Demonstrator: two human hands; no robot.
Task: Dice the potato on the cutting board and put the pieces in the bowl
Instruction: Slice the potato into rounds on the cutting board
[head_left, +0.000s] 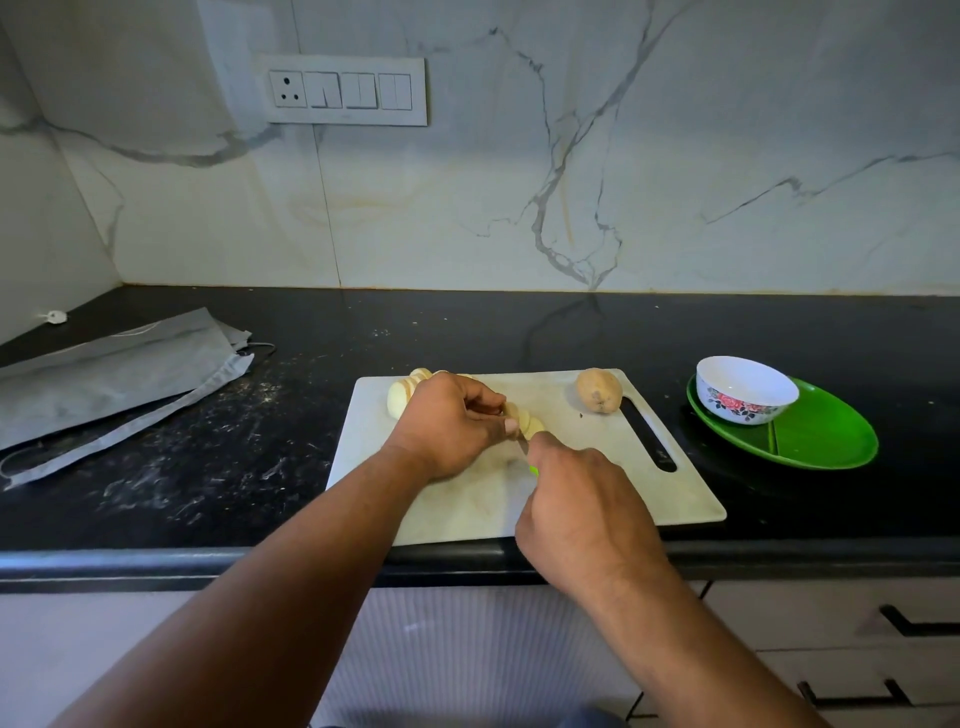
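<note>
Potato slices (404, 391) lie fanned at the cutting board's (613, 499) far left, my left hand (447, 423) pinches a few slices (524, 421) mid-board while my right hand (582, 512) grips the green-handled knife (533, 471), so I'm mid-dicing and next need crosswise cuts, with a whole potato (599, 390) and the empty bowl (746, 388) to the right.

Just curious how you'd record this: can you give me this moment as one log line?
left hand: holds potato slices | right hand: grips green-handled knife | whole potato: uncut on cutting board | bowl: on green plate
</note>
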